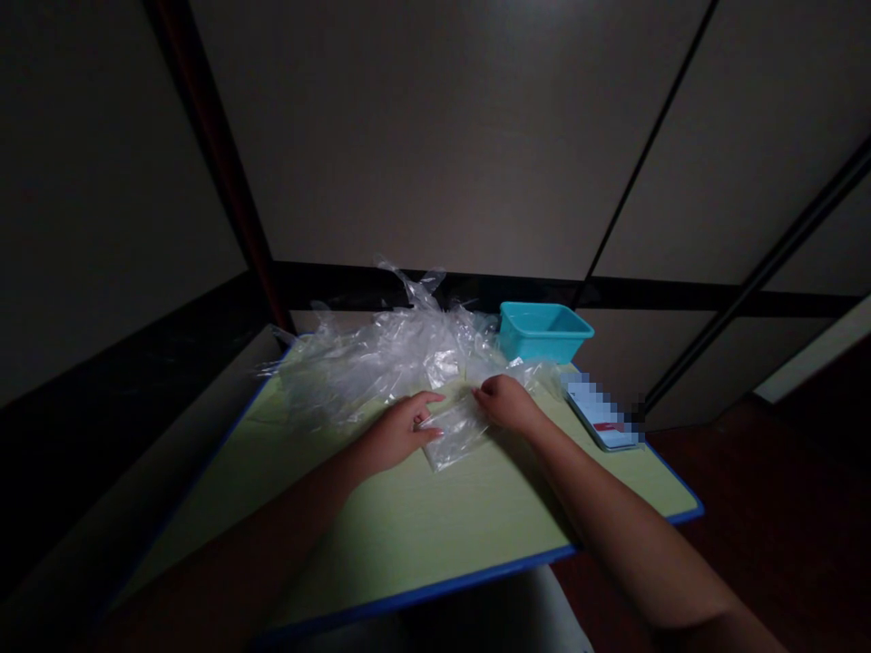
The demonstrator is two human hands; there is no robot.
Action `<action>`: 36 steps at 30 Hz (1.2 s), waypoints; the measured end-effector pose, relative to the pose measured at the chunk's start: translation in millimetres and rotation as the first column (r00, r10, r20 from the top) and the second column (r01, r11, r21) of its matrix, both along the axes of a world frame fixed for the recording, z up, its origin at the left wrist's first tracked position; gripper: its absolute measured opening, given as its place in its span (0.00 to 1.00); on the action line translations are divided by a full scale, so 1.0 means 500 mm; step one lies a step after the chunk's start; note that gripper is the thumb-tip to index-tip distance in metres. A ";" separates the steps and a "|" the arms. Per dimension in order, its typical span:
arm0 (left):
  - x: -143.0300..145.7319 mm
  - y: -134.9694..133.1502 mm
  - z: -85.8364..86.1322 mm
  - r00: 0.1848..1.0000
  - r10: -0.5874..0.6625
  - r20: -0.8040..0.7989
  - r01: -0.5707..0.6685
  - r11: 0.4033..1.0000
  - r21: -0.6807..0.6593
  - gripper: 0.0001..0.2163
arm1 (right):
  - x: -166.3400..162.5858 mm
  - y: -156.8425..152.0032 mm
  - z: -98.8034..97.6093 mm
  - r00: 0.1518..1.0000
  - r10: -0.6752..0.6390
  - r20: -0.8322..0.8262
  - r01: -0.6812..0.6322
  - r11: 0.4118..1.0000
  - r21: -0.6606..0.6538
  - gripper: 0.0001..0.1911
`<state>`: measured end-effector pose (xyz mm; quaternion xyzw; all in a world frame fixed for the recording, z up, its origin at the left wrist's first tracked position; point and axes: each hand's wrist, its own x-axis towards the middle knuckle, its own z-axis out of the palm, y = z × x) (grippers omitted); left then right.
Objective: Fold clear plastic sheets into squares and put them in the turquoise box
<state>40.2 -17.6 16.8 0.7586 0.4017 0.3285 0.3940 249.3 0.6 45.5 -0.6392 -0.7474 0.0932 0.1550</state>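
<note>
A folded clear plastic bag [457, 437] lies on the light green tabletop between my two hands. My right hand [507, 404] is closed, its fingertips pinching the bag's upper right edge. At the bag's left side is my left hand [398, 433], with thumb and forefinger spread apart. The left thumb touches the bag's edge, and the other fingers are partly curled. Just beyond both hands spreads a loose heap of crumpled clear plastic bags [401, 349].
A turquoise plastic basin [544, 346] stands at the back right. Near the right edge lies a phone [599, 415], partly pixelated. The table [408, 535] has a blue rim, and wall panels [435, 136] rise close behind it.
</note>
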 end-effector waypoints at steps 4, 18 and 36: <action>0.001 -0.003 0.003 0.999 0.024 -0.039 -0.023 1.000 0.015 0.20 | 0.000 -0.002 -0.008 0.999 -0.024 0.048 0.023 1.000 0.020 0.16; 0.001 -0.005 -0.008 0.943 0.159 -0.294 -0.039 0.926 0.375 0.17 | -0.015 -0.027 -0.004 0.945 -0.070 0.321 0.095 0.994 -0.062 0.17; 0.008 0.007 -0.017 0.871 0.193 -0.452 0.034 0.894 0.447 0.16 | -0.011 -0.043 0.016 0.938 0.023 0.345 0.017 0.994 -0.112 0.17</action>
